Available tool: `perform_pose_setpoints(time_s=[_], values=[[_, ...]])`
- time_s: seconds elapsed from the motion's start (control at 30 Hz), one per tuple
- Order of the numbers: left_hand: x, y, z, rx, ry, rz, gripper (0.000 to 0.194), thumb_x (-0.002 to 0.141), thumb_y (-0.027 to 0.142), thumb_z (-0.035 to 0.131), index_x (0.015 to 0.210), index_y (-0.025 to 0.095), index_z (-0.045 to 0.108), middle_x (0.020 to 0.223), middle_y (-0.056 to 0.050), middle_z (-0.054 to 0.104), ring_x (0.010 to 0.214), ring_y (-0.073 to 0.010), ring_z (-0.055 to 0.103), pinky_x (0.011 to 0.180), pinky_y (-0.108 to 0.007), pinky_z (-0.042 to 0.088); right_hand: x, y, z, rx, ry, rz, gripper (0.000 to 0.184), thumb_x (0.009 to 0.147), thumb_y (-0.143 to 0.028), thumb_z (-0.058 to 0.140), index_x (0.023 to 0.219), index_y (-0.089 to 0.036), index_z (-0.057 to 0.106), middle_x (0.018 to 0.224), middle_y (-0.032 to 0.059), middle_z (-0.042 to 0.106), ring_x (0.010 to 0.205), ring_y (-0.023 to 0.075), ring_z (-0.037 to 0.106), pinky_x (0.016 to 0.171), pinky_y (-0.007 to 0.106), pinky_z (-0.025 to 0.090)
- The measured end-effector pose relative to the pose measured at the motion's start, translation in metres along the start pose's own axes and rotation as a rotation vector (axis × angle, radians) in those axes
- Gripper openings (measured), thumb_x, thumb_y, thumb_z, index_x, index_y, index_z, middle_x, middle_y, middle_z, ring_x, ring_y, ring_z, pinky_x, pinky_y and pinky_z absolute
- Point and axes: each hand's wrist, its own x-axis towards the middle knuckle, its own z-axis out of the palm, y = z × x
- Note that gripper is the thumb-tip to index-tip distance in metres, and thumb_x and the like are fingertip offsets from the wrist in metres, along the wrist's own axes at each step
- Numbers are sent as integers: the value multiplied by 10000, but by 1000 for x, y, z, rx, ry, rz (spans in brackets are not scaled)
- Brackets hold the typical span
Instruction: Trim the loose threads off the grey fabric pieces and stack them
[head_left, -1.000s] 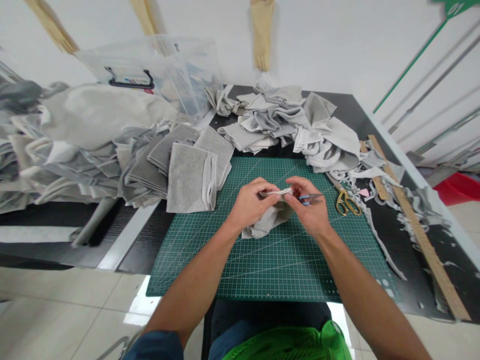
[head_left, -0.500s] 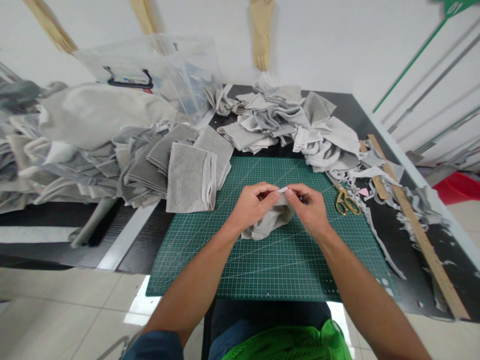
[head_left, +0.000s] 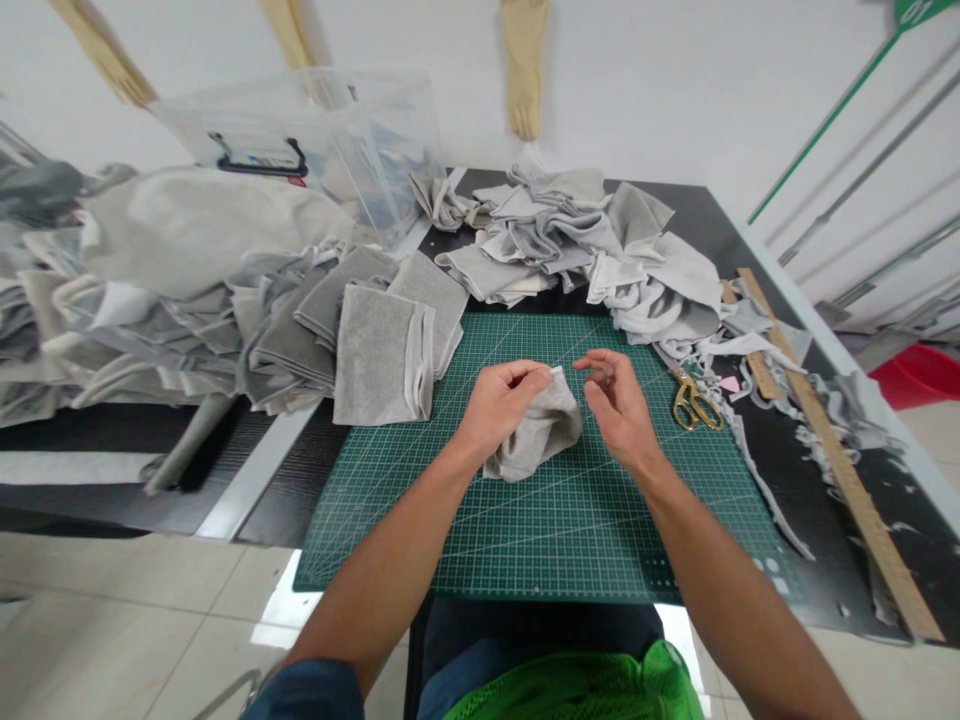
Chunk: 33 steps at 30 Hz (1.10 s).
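Note:
My left hand [head_left: 501,402] pinches the upper edge of a crumpled light grey cloth [head_left: 546,432]. The cloth's lower part bunches on the green cutting mat [head_left: 405,530], under and beside that hand. Just right of the cloth, my right hand [head_left: 616,408] is apart from it, with thumb and fingers parted and nothing visible between them. Gold-handled scissors [head_left: 694,403] lie to the right of my right hand, at the mat's edge among cloth scraps.
Folded grey cloths [head_left: 382,355] sit at the mat's left edge, beside a big fabric heap [head_left: 187,240]. More grey cloths [head_left: 555,230] are piled behind the mat. A clear plastic box [head_left: 382,150] stands at the back left. On the right lies a wooden ruler [head_left: 847,470] among scraps.
My right hand has let go of the cloth's top edge and drawn slightly to the right, its fingers opening. My left hand keeps its pinch and has barely moved.

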Motion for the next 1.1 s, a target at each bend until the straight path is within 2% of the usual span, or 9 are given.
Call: perform_pose_setpoints(time_s=[0.17, 0.27, 0.37, 0.53, 0.63, 0.73, 0.9, 1.1], values=[[1, -3, 1, -84, -5, -50, 255, 876, 409, 710, 953, 180, 793, 862, -29, 742, 739, -145, 617, 670, -259, 466, 2, 3, 2, -244, -40, -97, 526, 998, -336, 536, 1508, -268, 423, 1359, 103, 636, 1012, 230, 636, 943, 440, 525], [1, -4, 2, -124, -18, -64, 245, 879, 404, 712, 955, 184, 791, 898, -33, 748, 778, -146, 634, 698, -255, 478, 2, 5, 3, -291, -59, -112, 673, 996, -350, 548, 1613, -276, 290, 1278, 80, 689, 1040, 237, 662, 975, 444, 533], [1, -4, 2, -143, -34, -72, 235, 869, 398, 724, 937, 182, 789, 918, -41, 754, 791, -148, 642, 706, -257, 487, 2, 5, 2, -311, -80, -100, 710, 1004, -383, 541, 1642, -299, 239, 1221, 61, 717, 1027, 235, 693, 981, 434, 548], [1, -3, 0, -193, -61, -112, 254, 841, 408, 760, 940, 176, 786, 902, -45, 753, 755, -141, 640, 686, -258, 485, 2, 1, -1, -315, -82, -103, 649, 1004, -438, 552, 1597, -293, 332, 1293, 100, 699, 1178, 281, 676, 1017, 477, 545], [2, -3, 0, -243, -60, -136, 253, 821, 400, 783, 939, 176, 784, 890, -42, 752, 741, -137, 641, 683, -260, 488, 1, 1, -3, -288, -80, -107, 581, 1009, -439, 553, 1536, -262, 384, 1286, 130, 689, 1186, 284, 672, 1010, 486, 545], [2, -5, 0, -258, -38, -149, 236, 803, 378, 801, 918, 173, 787, 869, -40, 749, 728, -133, 636, 673, -258, 485, 2, 0, -6, -293, -53, -139, 472, 1015, -420, 543, 1449, -257, 454, 1310, 138, 660, 1166, 275, 672, 1000, 471, 542], [3, -6, 0, -299, -29, -177, 224, 791, 352, 814, 926, 175, 787, 875, -39, 755, 729, -128, 644, 678, -252, 482, 3, -9, -7, -399, -44, -272, 268, 988, -368, 593, 1237, -277, 630, 1178, 96, 702, 1036, 260, 671, 904, 439, 563], [2, -1, 0, -329, -103, -206, 227, 790, 351, 809, 926, 170, 802, 894, -56, 770, 735, -141, 656, 686, -262, 489, 2, -11, -3, -408, -32, -333, 229, 973, -337, 638, 1195, -300, 680, 1099, 72, 736, 923, 242, 675, 815, 424, 585]])
